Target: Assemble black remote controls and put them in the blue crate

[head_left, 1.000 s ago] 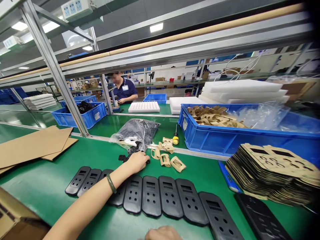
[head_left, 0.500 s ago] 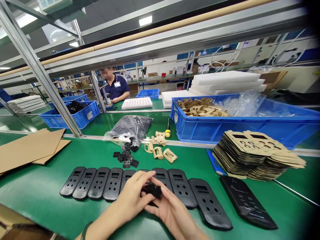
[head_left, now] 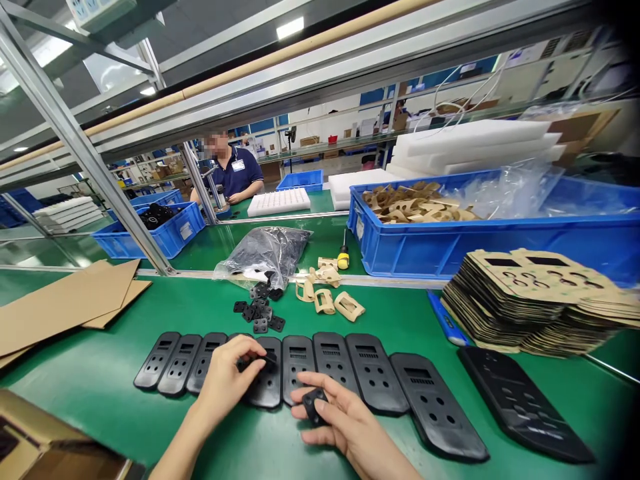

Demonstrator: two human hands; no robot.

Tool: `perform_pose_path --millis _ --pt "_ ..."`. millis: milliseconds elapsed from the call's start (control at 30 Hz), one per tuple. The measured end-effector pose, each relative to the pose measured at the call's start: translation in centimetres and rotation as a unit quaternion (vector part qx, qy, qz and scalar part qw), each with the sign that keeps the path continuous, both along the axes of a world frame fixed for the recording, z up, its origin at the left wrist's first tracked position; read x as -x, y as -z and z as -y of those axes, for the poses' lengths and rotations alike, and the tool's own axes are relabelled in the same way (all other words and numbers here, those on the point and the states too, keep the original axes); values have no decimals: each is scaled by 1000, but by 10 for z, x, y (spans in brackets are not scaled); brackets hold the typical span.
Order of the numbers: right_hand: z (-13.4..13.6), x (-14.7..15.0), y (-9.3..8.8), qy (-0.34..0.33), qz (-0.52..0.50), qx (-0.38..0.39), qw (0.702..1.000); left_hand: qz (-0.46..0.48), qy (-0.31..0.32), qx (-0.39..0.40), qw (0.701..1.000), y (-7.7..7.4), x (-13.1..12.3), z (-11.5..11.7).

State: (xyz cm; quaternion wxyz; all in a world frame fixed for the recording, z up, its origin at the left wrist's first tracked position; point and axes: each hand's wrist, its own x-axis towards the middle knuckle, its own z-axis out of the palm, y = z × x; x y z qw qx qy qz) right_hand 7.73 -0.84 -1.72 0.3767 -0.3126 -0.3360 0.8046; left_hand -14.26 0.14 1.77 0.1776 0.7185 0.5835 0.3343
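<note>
My right hand (head_left: 350, 420) holds a small black four-hole keypad (head_left: 315, 407) between thumb and fingers, in front of the row of housings. Thumb and forefinger of my left hand (head_left: 233, 373) are pinched together over a black plastic housing (head_left: 267, 387). A thin dark edge shows at those fingertips, but against the black I cannot make out the piece. Several like housings (head_left: 375, 373) lie side by side, each with a window, slots and round holes. More small black keypads (head_left: 260, 325) lie loose behind them, by a clear plastic bag (head_left: 270, 253).
Tan paper pieces (head_left: 349, 305) and a yellow screwdriver (head_left: 343, 259) lie near a long blue bin (head_left: 415, 253). At right are a blue cutter (head_left: 447, 319), stacked adhesive sheets (head_left: 530, 300) and a glossy black panel (head_left: 520, 407). Cardboard (head_left: 65, 300) lies left; a co-worker (head_left: 235, 173) sits beyond.
My hands, earlier together around a dark piece, have moved apart. The left has gone left over a housing; the right has turned, showing the keypad. The view has shifted slightly.
</note>
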Motion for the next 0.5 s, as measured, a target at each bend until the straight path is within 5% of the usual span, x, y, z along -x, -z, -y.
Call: perform_pose_path --millis 200,500 --pt "-1 2 3 -5 13 -6 1000 -86 32 43 995 4 13 12" --pt "-2 -1 2 -19 -45 48 998 -183 79 -46 979 31 15 13"
